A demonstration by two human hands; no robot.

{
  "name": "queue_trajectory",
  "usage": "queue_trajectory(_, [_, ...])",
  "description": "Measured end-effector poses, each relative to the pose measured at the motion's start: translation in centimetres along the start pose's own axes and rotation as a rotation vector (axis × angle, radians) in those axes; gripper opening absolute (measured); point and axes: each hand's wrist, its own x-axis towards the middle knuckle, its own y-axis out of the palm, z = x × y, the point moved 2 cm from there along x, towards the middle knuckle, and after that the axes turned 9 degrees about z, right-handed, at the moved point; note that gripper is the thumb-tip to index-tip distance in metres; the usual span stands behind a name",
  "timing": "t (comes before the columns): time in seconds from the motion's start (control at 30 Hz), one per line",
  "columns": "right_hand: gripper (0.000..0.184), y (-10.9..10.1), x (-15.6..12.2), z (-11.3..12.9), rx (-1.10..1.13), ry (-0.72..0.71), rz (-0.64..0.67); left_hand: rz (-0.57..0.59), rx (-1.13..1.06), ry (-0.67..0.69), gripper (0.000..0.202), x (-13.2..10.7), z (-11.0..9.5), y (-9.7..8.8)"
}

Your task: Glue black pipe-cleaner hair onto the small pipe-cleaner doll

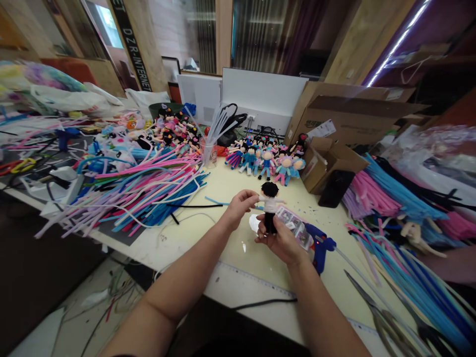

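Note:
A small pipe-cleaner doll (269, 207) with black hair, a white top and black legs stands upright between my hands. My right hand (283, 242) is closed around the doll's legs from below. My left hand (241, 205) pinches the doll's left arm with fingertips closed. A blue glue gun (320, 246) with a patterned body lies on the table just behind my right hand.
A pile of pink, blue and white pipe cleaners (141, 193) fills the left of the table. Finished dolls (267, 159) stand in a row at the back. Cardboard boxes (336, 124) sit back right. Scissors (386, 317) and more pipe cleaners (409, 277) lie at right.

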Motion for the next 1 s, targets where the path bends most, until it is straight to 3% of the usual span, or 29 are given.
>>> queue_trajectory(0.13, [0.039,0.1,0.0,-0.2,-0.073,0.003,-0.006,-0.045,0.045,0.105,0.032,0.1,-0.3,-0.1])
queue_trajectory(0.27, [0.037,-0.1,0.1,-0.3,-0.075,-0.017,-0.033,-0.268,0.0,0.091,0.022,0.6,-0.4,-1.9])
queue_trajectory(0.33, [0.037,-0.2,0.1,-0.2,-0.077,-0.03,-0.049,-0.323,-0.022,0.1,0.018,0.7,-0.5,-2.6])
queue_trajectory(0.43, [0.038,-0.2,0.2,-0.2,-0.131,-0.036,-0.097,-0.271,0.063,0.187,0.01,0.5,-0.6,-2.3])
queue_trajectory(0.57, [0.042,-0.1,0.3,-0.4,-0.286,-0.041,-0.188,-0.139,0.341,0.314,0.017,-0.5,-0.4,-0.5])
queue_trajectory(0.67, [0.045,-0.1,0.6,-0.6,-0.385,-0.09,-0.248,-0.071,0.467,0.332,0.014,-0.7,-0.3,0.1])
queue_trajectory(0.77, [0.039,-0.3,0.7,-0.4,-0.531,-0.172,-0.355,-0.115,0.355,0.243,0.015,0.0,-0.3,-0.6])
queue_trajectory(0.87, [0.026,-0.4,0.5,-0.1,-0.685,-0.232,-0.47,-0.121,0.18,0.067,0.026,0.5,-0.3,-1.2])
queue_trajectory(1.0, [0.023,-0.6,0.3,0.3,-0.728,-0.281,-0.589,0.11,0.127,-0.124,0.034,0.2,0.5,-0.1])
